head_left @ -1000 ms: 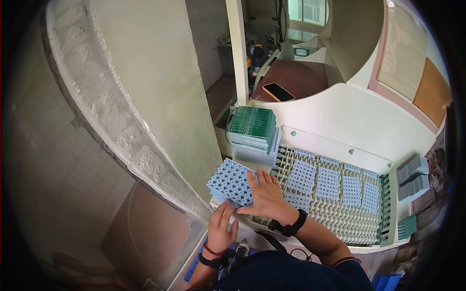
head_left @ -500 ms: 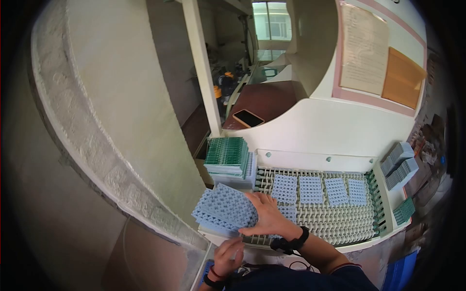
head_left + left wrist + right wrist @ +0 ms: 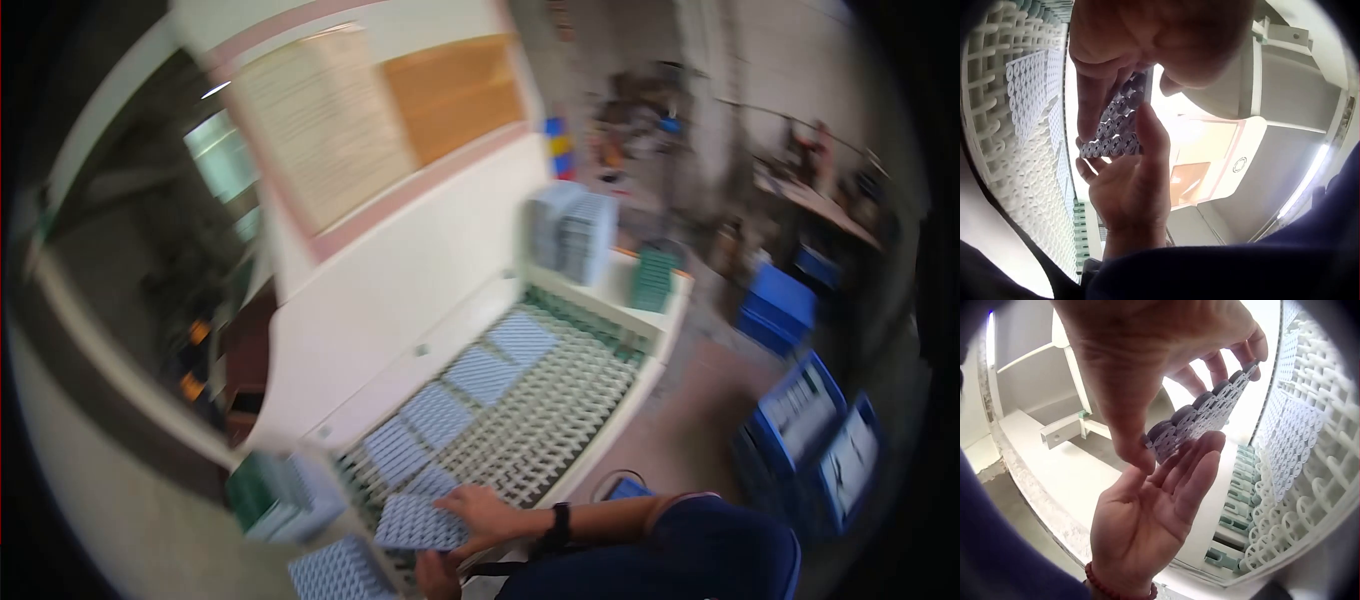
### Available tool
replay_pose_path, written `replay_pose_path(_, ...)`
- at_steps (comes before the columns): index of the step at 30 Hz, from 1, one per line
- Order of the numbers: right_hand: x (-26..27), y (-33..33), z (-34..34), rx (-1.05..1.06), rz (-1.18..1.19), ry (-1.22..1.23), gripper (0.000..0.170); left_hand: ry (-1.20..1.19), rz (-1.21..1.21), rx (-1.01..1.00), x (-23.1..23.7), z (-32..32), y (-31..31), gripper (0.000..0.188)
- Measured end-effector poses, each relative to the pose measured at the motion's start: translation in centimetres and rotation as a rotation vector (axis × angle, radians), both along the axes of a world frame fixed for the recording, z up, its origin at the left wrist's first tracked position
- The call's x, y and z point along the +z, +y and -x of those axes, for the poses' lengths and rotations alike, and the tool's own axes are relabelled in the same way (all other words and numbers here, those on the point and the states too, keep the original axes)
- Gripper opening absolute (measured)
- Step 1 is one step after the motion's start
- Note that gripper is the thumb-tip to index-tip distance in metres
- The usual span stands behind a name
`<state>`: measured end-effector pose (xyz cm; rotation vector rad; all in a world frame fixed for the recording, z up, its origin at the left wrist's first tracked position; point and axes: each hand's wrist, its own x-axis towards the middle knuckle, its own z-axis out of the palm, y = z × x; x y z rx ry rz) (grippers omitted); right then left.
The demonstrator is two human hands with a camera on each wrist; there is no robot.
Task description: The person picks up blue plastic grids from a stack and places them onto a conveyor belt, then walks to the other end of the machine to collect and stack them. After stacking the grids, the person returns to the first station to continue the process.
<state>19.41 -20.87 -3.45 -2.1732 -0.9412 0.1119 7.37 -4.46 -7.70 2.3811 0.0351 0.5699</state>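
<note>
My right hand (image 3: 485, 515) grips a light-blue panel of small round boards (image 3: 415, 522) by its edges, thumb on one side and fingers on the other, as the right wrist view shows. The panel (image 3: 1204, 419) is tilted there. My left hand (image 3: 435, 575) is under the near edge of it, palm up with fingers extended; its fingertips (image 3: 1213, 440) are right at the underside. A stack of similar panels (image 3: 335, 572) stands left of my hands, cut off by the lower picture edge. Just beyond the held panel, several panels (image 3: 440, 415) lie on a pale roller conveyor (image 3: 570, 410).
A green-and-white stack (image 3: 262, 495) is at the conveyor's left end. Grey-blue stacks (image 3: 570, 232) and a green stack (image 3: 652, 280) stand at its far end. A white machine wall (image 3: 400, 310) rises behind. Blue bins (image 3: 775, 310) are on the floor to the right.
The head view has swung to the right. My right hand has lifted a panel off the stack and carried it right, to the conveyor's edge. My left hand has come up beneath it.
</note>
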Motion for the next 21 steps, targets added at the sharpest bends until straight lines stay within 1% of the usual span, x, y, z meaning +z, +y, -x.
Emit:
replay_pose_path(1,0.3,-0.2,0.0,-0.018,0.011,0.059,0.093,0.085,0.379,0.026,1.4,-0.7,-1.0,0.036)
replay_pose_path(2,0.8,-0.7,0.0,-0.015,0.019,0.119,0.094,0.026,-0.164,-0.03,-1.3,-1.5,1.5,0.039)
replay_pose_path(3,1.0,-1.5,-0.1,-0.104,0.009,0.147,0.094,0.216,0.198,0.011,2.6,-1.7,-1.1,0.042)
replay_pose_path(4,1.2,-2.0,-0.2,-0.063,-0.006,0.174,0.094,0.13,0.203,-0.007,1.6,-2.2,-0.9,0.039)
replay_pose_path(5,1.1,-2.3,-0.5,-0.001,-0.024,0.193,0.094,0.097,0.241,-0.082,1.1,-2.9,-0.5,0.035)
replay_pose_path(6,0.6,-2.7,-0.8,-0.034,-0.037,0.203,0.094,0.061,0.281,-0.147,0.7,-3.5,-0.2,0.03)
replay_pose_path(8,-1.1,-3.8,-1.5,-0.003,-0.244,0.47,0.091,0.083,0.238,-0.208,0.4,-4.6,-0.3,0.029)
replay_pose_path(9,-2.0,-4.3,-2.0,-0.036,-0.264,0.479,0.091,0.09,0.208,-0.245,0.2,-5.2,-0.4,0.027)
replay_pose_path(11,-3.9,-5.2,-3.0,-0.064,-0.43,0.598,0.075,0.104,0.15,-0.315,-0.1,-6.1,-0.6,0.025)
replay_pose_path(12,-5.0,-5.5,-3.7,-0.087,-0.447,0.604,0.075,0.106,0.123,-0.343,-0.2,-6.4,-0.7,0.024)
replay_pose_path(14,-6.5,-6.0,-4.7,-0.121,-0.581,0.658,0.061,0.096,0.072,-0.388,-0.4,-7.2,-0.7,0.021)
replay_pose_path(15,-6.5,-6.3,-4.3,-0.226,-0.757,0.615,0.042,0.088,0.049,-0.405,-0.5,-7.5,-0.7,0.02)
replay_pose_path(16,-6.4,-6.5,-4.2,-0.234,-0.763,0.615,0.042,0.078,0.028,-0.42,-0.7,-7.7,-0.6,0.019)
replay_pose_path(18,-6.3,-7.0,-4.2,-0.25,-0.709,0.584,0.025,0.055,-0.011,-0.435,-1.1,-7.9,-0.2,0.016)
replay_pose_path(19,-6.3,-7.2,-4.2,-0.246,-0.707,0.587,0.025,0.044,-0.028,-0.436,-1.4,-7.9,0.2,0.015)
replay_pose_path(21,-6.1,-7.7,-4.1,-0.293,-0.585,0.538,0.026,0.017,-0.059,-0.423,-2.0,-7.6,1.1,0.013)
